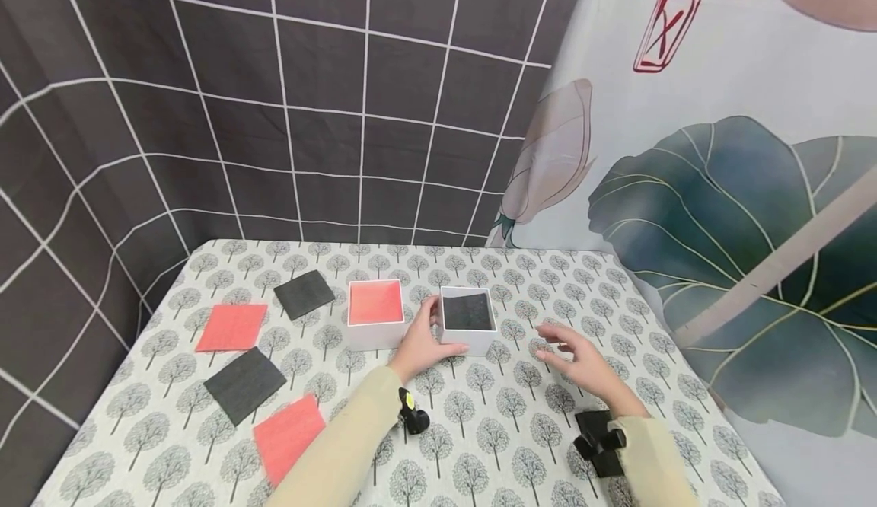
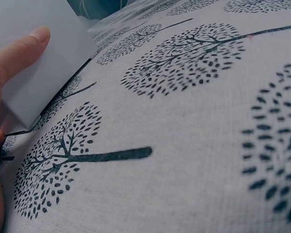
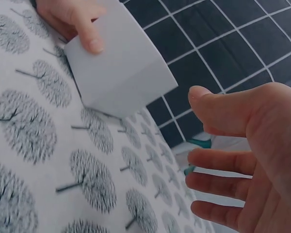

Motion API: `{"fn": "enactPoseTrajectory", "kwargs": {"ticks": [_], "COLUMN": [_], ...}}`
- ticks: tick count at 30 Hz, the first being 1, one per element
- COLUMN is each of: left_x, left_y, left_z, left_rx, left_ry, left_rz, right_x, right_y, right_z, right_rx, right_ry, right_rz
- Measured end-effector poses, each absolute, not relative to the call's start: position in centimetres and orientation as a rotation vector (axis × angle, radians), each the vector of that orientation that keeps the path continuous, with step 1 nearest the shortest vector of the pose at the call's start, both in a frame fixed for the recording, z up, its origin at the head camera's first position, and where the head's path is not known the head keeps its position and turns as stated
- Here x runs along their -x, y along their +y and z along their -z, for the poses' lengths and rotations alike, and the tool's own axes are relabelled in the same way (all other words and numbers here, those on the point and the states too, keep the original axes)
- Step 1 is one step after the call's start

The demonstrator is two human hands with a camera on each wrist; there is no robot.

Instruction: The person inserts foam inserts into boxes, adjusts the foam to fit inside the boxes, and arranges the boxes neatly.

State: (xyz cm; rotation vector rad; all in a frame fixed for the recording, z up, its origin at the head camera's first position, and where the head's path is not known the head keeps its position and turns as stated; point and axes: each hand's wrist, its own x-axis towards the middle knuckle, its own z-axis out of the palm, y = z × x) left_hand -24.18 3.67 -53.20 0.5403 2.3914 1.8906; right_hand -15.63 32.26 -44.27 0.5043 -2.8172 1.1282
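The white box with the black inside (image 1: 482, 342) stood upright on the desk (image 1: 493, 400), near the middle, its top uncovered. It was squarish, with plain, smooth outer walls and a thin white rim framing a flat, dark square; whether that dark layer was a lining or a loose sheet could not be told. Just beside it stood a matching box with a red inside (image 1: 377, 336), with a gap between the two.

The left hand (image 1: 419, 347) reached in from the near side, its grip grasping the black-inside box at a near corner: the thumb lay along the front wall, pointing across it, while the fingers rested against the adjoining side wall. The forearm slanted forward inside a pale yellow sleeve (image 1: 356, 446).

The right hand (image 1: 582, 362) hung over the desk on the other side of that box, well apart from it. Its grip was released, holding nothing, with the palm turned toward the box, the thumb raised and the fingers loosely bent and slightly spread.
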Motion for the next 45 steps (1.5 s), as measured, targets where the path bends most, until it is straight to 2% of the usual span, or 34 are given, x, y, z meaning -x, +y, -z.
{"fn": "enactPoseTrajectory", "kwargs": {"ticks": [8, 18, 29, 45], "left_x": [24.5, 24.1, 24.2, 24.4], "left_y": [3.8, 4.0, 3.8, 3.7], "left_z": [53.6, 53.4, 53.5, 53.8], "left_rx": [-0.549, -0.543, -0.557, -0.570], "left_ry": [2.389, 2.382, 2.390, 2.396], "left_rz": [-1.900, -1.896, -1.909, -1.914], "right_x": [12.8, 9.3, 7.0, 3.7], "right_y": [34.8, 37.7, 39.9, 40.6], "right_z": [44.4, 45.2, 47.9, 48.2], "right_rx": [-0.577, -0.501, -0.805, -0.529], "right_ry": [-2.882, -3.002, -2.823, -2.963], "right_rz": [-0.946, -0.777, -0.872, -0.744]}}
